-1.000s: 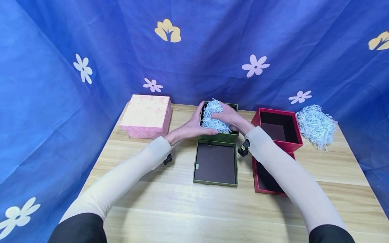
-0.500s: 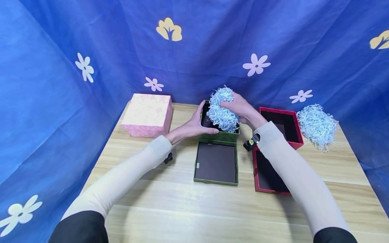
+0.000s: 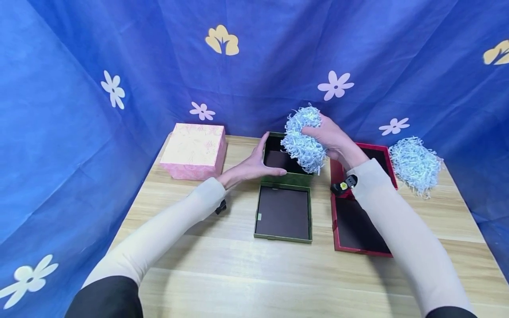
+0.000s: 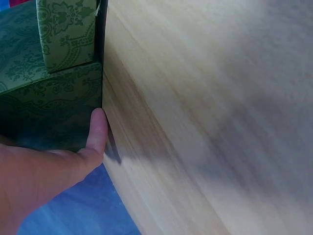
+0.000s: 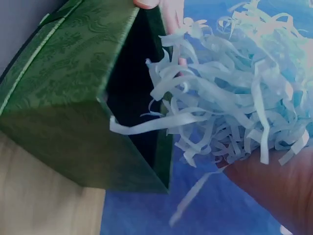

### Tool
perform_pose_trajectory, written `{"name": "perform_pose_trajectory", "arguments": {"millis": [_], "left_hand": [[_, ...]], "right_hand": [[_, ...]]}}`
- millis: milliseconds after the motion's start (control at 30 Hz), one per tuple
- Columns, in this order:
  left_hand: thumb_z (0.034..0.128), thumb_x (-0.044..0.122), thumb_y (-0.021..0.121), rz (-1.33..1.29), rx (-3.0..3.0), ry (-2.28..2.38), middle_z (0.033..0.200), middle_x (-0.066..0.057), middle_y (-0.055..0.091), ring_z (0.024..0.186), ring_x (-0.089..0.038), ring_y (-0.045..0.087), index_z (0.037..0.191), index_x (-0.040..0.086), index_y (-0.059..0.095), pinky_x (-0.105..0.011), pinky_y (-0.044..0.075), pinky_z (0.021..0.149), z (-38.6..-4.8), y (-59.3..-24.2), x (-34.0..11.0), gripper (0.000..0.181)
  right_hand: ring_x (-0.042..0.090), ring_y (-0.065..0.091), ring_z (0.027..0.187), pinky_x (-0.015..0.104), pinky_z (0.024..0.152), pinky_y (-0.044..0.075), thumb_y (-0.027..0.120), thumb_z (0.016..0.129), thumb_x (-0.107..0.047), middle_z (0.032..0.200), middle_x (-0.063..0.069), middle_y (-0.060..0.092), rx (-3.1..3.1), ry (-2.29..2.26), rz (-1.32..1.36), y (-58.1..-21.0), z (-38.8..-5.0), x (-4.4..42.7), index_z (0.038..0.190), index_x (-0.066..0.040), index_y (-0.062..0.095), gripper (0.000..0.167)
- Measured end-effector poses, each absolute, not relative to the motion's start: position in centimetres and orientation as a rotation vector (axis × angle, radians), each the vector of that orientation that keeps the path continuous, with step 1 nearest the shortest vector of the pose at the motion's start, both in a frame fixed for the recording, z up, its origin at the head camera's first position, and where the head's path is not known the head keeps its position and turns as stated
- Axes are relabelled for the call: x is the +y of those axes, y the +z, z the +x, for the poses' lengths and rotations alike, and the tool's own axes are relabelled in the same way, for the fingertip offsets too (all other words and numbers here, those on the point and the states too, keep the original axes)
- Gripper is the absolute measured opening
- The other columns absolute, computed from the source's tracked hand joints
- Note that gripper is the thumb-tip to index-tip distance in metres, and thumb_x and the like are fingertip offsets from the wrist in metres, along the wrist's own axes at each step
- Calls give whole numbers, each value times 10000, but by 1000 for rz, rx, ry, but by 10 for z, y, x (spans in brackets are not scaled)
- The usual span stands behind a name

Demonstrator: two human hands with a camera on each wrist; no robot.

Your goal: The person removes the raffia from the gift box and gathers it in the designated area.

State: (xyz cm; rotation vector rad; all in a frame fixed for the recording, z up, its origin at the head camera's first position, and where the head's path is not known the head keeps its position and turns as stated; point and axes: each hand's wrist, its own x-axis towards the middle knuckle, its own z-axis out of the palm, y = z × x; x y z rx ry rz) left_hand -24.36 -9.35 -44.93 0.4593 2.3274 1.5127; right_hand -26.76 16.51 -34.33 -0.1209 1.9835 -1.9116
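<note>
In the head view the right hand (image 3: 333, 138) grips a clump of light blue shredded paper (image 3: 304, 143) above the right edge of the green box (image 3: 294, 178). Loose strips dangle from the paper (image 5: 234, 93) beside the box mouth in the right wrist view. The left hand (image 3: 254, 165) holds the box's left side, thumb along the front and fingers at the back left corner. In the left wrist view a finger of the left hand (image 4: 54, 169) lies against the patterned green wall (image 4: 54, 107). The box's dark inside shows. Its green lid (image 3: 283, 214) lies inside-up in front.
A closed pink box (image 3: 192, 148) stands at the back left. To the right is a red box (image 3: 391, 170), partly behind the right forearm, with its red lid (image 3: 359, 225) in front. More blue shredded paper (image 3: 415, 165) lies at the far right, near the blue curtain.
The right hand has lifted the shredded paper up out of the green box and moved it to the right, so the box's inside shows. The left hand has stayed at the box.
</note>
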Motion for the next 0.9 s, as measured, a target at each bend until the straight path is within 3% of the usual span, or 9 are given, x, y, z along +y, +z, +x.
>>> {"name": "perform_pose_trajectory", "arguments": {"millis": [300,467,633,733,833,867,900], "left_hand": [[836,438,969,463,2307,1531,1814,36,-124,1652,-221,-31,1751,329,-118,-553,141,1301,-244,-449,-93,1425],[837,432,971,465,2322,1524,1816,36,-105,1652,-216,-18,1755,320,-104,-553,140,1301,-243,-448,-92,1418],[834,436,973,463,2320,1522,1816,41,-105,1651,-213,-19,1755,323,-103,-554,136,1302,-243,-447,-91,1420],[830,448,973,460,2316,1524,1815,48,-108,1651,-212,-23,1753,333,-106,-559,136,1301,-243,-446,-92,1425],[828,457,973,454,2313,1523,1813,58,-109,1651,-211,-23,1752,347,-108,-567,137,1300,-243,-446,-93,1426],[827,459,972,452,2311,1523,1812,62,-109,1651,-212,-23,1751,351,-108,-571,137,1299,-242,-446,-94,1425],[828,464,971,452,2307,1524,1811,68,-110,1651,-212,-24,1750,358,-108,-575,137,1298,-242,-446,-94,1423]], "right_hand": [[188,690,977,321,809,636,584,1059,6,1263,99,592,2019,-1934,-130,-322,-257,195,1487,-101,470,456],[183,605,1111,306,878,594,614,1076,-71,1316,41,564,2147,-1872,-85,-311,-251,218,1496,-129,485,443],[210,505,1311,352,1030,539,617,1098,-161,1514,52,474,2239,-1794,-20,-303,-244,246,1651,-149,369,606],[254,332,1489,494,1213,369,606,1108,-211,1696,87,303,2282,-1730,23,-300,-242,262,1741,-158,221,743],[269,81,1593,606,1247,179,597,1110,-283,1807,73,46,2322,-1658,83,-297,-238,280,1772,-156,36,877],[289,43,1594,599,1214,260,592,1112,-313,1815,77,-15,2341,-1627,100,-296,-237,286,1770,-163,-6,902],[291,-3,1600,613,1207,239,589,1112,-335,1817,67,-67,2345,-1612,123,-295,-235,293,1768,-176,-36,920]]}}
